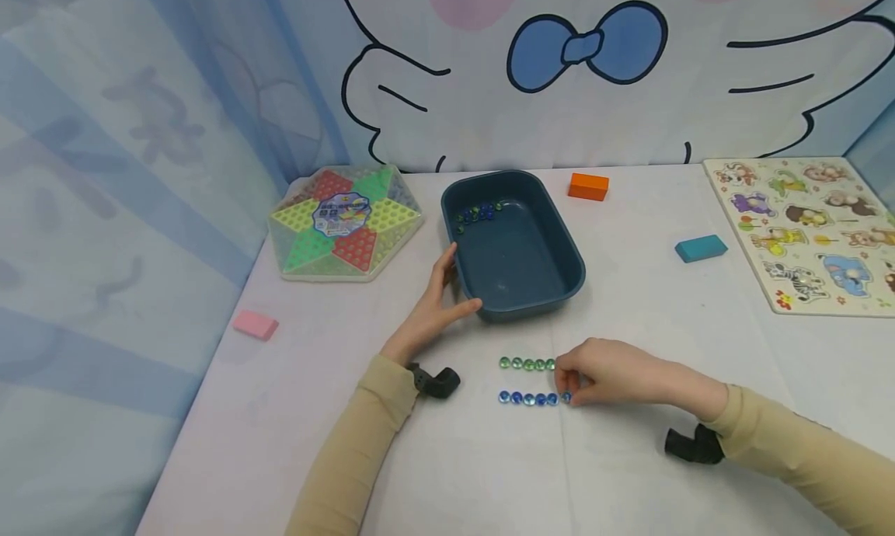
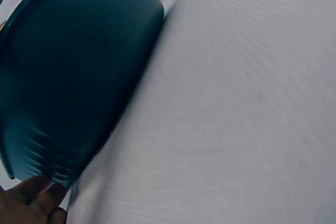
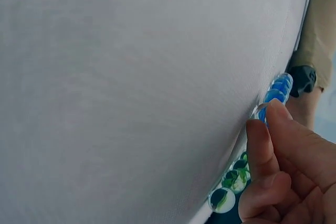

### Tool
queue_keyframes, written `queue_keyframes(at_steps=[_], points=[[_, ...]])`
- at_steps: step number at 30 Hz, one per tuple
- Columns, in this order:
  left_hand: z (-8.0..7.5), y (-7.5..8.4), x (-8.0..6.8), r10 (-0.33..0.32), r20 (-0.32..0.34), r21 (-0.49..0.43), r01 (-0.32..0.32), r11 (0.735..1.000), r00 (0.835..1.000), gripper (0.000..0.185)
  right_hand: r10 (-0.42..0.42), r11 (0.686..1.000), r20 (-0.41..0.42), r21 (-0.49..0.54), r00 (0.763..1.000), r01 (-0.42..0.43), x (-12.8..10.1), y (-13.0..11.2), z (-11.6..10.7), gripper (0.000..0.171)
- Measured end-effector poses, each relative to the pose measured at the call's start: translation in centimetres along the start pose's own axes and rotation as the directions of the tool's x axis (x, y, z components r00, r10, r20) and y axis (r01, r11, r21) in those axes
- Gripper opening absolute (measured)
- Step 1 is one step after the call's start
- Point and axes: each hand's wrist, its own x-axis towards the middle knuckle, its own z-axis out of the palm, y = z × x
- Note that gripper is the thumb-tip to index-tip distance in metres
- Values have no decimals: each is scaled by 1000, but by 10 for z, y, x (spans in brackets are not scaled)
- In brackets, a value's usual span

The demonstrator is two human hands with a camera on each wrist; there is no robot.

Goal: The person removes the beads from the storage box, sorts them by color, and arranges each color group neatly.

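Right hand (image 1: 608, 373), entering from the near right: palm down, fingers bent, thumb and index fingertips pinching one blue marble (image 1: 566, 397) at the right end of a row of blue marbles (image 1: 529, 399). Left hand (image 1: 433, 307), reaching in from the near left: thumb spread away from the fingers, spanning the near left corner of a dark blue bin (image 1: 517, 260), with fingertips against its left side and thumb at its near end.

A row of green marbles (image 1: 529, 364) lies parallel to the blue one, on its far side; the right hand hides its right end. More marbles (image 1: 478, 213) sit inside the bin, towards its far left.

Edges and spacing: a strip of white cloth (image 1: 461, 474) separates the bin's near wall from the green row, and a narrower strip divides the rows. A broader stretch extends rightward from the bin to a teal block (image 1: 701, 248). Just left of the bin lies a hexagonal box (image 1: 346, 225); a pink block (image 1: 255, 325) lies by the table's left edge.
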Motion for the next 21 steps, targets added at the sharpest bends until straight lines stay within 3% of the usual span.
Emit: queue_keyframes(at_steps=[14, 21], points=[[0, -1, 0, -16, -2, -11, 16, 1000, 1000, 90, 22, 1000, 12, -8, 1000, -22, 0, -2, -1, 17], [0, -1, 0, -21, 0, -12, 21, 1000, 1000, 91, 27, 1000, 29, -1, 999, -27, 0, -7, -14, 16]])
